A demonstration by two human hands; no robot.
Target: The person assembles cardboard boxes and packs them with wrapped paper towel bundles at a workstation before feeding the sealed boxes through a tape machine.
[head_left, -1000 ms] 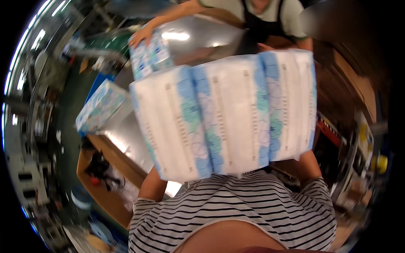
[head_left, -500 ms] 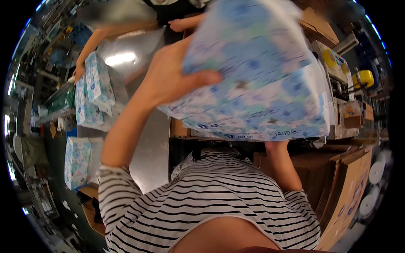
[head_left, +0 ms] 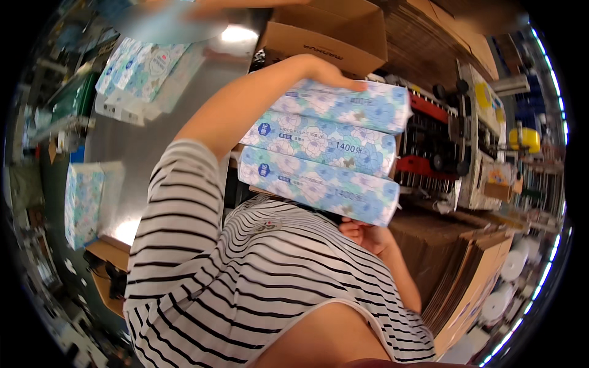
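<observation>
Three floral blue-and-white tissue packs are held together in front of my body: a far pack (head_left: pixel 368 107), a middle pack (head_left: pixel 313 141) and a near pack (head_left: pixel 313 187). They lie side by side with their long faces showing. My left hand (head_left: pixel 331 75) reaches over and grips the far side of the bundle. Beneath the near right edge, my right hand (head_left: pixel 368 236) presses with curled fingers, partly hidden by the packs.
Beyond the bundle is an open cardboard box (head_left: pixel 325 46). More tissue packs (head_left: pixel 144 67) lie on the metal table (head_left: pixel 196 80), with another pack (head_left: pixel 84 196) nearer at left. Flattened cartons (head_left: pixel 460 270) stand at right, beside red-railed rollers (head_left: pixel 420 165). A co-worker's arm (head_left: pixel 245 5) crosses the far edge.
The tissue bundle has come down from close to the camera and turned, so its three packs show separately. My left hand has moved right onto its far side. The open box has come into view.
</observation>
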